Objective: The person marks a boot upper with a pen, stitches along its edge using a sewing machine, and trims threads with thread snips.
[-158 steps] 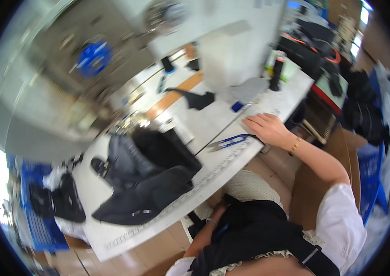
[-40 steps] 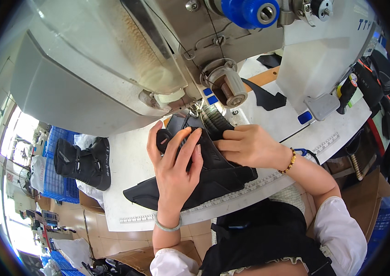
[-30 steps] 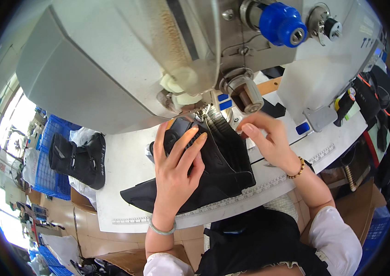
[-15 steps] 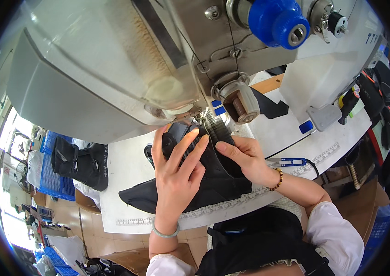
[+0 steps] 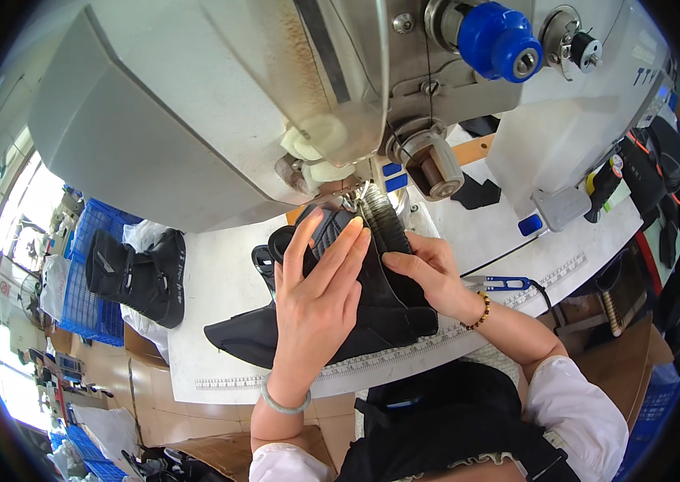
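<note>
A black boot upper point(image 5: 388, 325) lies on the white table under the sewing head of a sewing machine point(image 5: 187, 104). Its ribbed, padded part point(image 5: 386, 221) reaches up to the needle area point(image 5: 356, 195). My left hand point(image 5: 316, 309) rests on the upper with its fingers stretched out toward the needle, beside a round black dial-like part point(image 5: 279, 241). On the other side, my right hand point(image 5: 434, 277) pinches the edge of the upper, its thumb on top. The needle tip itself is too small to make out.
Blue-handled thread snips point(image 5: 504, 283) lie right of my right hand, near a ruler strip point(image 5: 388, 357) along the table's front edge. A finished-looking black boot point(image 5: 135, 273) stands at the left by blue crates point(image 5: 87, 313). A black cut piece point(image 5: 478, 193) lies behind the machine's thread guide.
The whole view has shifted a little, so the machine appears farther right. My left fingers now lie closer together and flatter on the upper. My right hand keeps its pinch.
</note>
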A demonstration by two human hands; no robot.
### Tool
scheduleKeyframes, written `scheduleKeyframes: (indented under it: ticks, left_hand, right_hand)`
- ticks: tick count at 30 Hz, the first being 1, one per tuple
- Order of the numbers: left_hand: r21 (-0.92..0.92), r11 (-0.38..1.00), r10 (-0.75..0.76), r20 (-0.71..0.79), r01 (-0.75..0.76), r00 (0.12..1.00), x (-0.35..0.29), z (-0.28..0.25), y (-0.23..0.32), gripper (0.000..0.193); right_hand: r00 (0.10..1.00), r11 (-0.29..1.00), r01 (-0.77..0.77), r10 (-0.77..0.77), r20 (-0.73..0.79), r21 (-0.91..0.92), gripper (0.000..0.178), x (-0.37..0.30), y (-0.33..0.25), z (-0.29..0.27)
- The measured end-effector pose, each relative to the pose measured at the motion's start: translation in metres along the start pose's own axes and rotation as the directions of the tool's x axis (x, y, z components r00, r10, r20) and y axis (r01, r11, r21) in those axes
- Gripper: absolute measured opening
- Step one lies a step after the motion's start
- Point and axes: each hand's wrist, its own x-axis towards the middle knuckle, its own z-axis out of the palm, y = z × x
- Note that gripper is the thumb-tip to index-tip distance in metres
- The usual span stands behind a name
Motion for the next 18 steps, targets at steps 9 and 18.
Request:
scheduleKeyframes:
  ticks: [9,18]
  left_hand:
    - [-0.023,1.0,-0.014,0.017,0.015,1.0,-0.0041,0.0048,0.001,0.048]
    - [0.016,1.0,0.002,-0.016,-0.001,1.0,-0.0021,0.008,0.0038,0.043]
  right_hand:
    - [0.999,0.999,-0.032,0.032,0.009,0.043,0.019,0.0009,0.001,-0.0003]
    - [0.999,0.995,-0.032,0.033,-0.017,0.097,0.021,0.0027,0.0045,0.0002]
